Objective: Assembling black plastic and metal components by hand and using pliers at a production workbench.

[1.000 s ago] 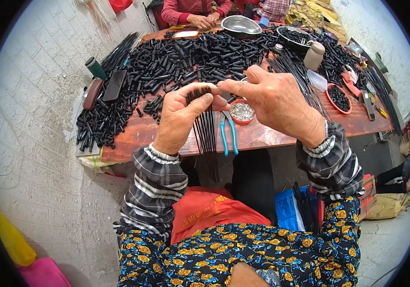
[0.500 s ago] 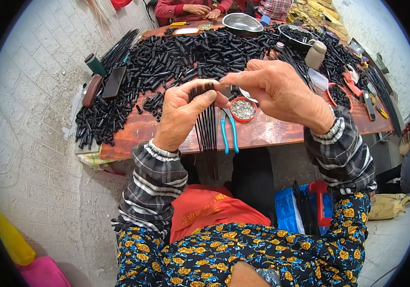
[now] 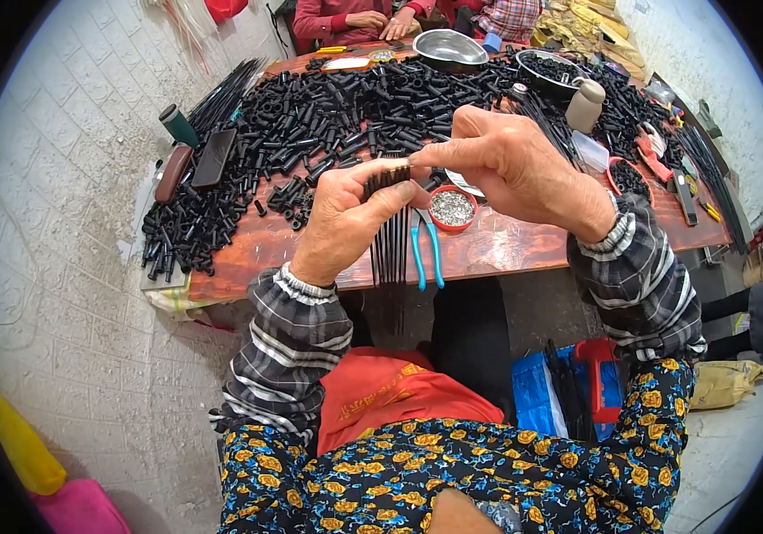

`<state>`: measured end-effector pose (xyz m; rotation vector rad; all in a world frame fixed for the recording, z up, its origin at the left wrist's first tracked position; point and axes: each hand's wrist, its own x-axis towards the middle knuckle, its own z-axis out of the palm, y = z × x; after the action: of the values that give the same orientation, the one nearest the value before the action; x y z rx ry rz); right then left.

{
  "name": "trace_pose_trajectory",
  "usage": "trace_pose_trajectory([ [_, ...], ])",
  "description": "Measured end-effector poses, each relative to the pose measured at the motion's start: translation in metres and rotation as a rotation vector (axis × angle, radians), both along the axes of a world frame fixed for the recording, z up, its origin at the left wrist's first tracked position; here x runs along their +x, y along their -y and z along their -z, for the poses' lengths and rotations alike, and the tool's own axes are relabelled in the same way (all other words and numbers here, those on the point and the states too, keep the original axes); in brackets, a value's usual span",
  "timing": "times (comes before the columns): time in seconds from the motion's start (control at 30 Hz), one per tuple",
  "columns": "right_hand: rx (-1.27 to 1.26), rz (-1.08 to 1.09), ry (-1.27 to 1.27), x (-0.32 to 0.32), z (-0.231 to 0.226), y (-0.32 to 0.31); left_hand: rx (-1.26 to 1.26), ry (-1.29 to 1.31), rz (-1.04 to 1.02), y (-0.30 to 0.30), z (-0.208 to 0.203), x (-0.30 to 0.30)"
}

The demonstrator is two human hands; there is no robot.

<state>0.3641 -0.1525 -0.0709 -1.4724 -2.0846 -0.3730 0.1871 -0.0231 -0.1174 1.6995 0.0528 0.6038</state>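
My left hand [image 3: 341,222] is closed round a bundle of thin black rods [image 3: 389,254], which hang down past the table's front edge. Their upper ends stick out above the thumb in a row. Beside them, my right hand [image 3: 524,169] has its index finger and thumb drawn together at the end of this row. Whatever small thing the right fingers may hold is hidden. Just below the hands lie pliers with light blue handles [image 3: 426,254] and a round red dish of small shiny metal bits [image 3: 453,209].
Short black tubular parts [image 3: 337,107] are heaped over the wooden table [image 3: 524,245]. A metal bowl [image 3: 451,46], a beige bottle [image 3: 585,107], a phone [image 3: 214,158] and a dark green cup [image 3: 178,125] stand or lie around them. Across the table sits a co-worker in red sleeves [image 3: 324,20].
My left hand has shifted slightly right and its thumb has moved along the rods. The shiny sliver between my hands no longer shows. The co-worker's hand has moved a little.
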Motion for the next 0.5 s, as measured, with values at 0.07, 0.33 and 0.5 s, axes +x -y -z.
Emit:
trace_pose_trajectory([
  [0.07,0.005,-0.017,0.013,0.002,0.000,-0.002,0.019,0.001,-0.002,-0.001,0.000,0.000],
  [0.33,-0.013,-0.105,-0.089,0.002,-0.003,-0.006,0.105,0.035,-0.006,-0.006,0.003,-0.003],
  [0.5,-0.055,-0.141,-0.098,0.000,-0.006,-0.006,0.246,0.031,-0.030,-0.010,0.001,-0.002],
])
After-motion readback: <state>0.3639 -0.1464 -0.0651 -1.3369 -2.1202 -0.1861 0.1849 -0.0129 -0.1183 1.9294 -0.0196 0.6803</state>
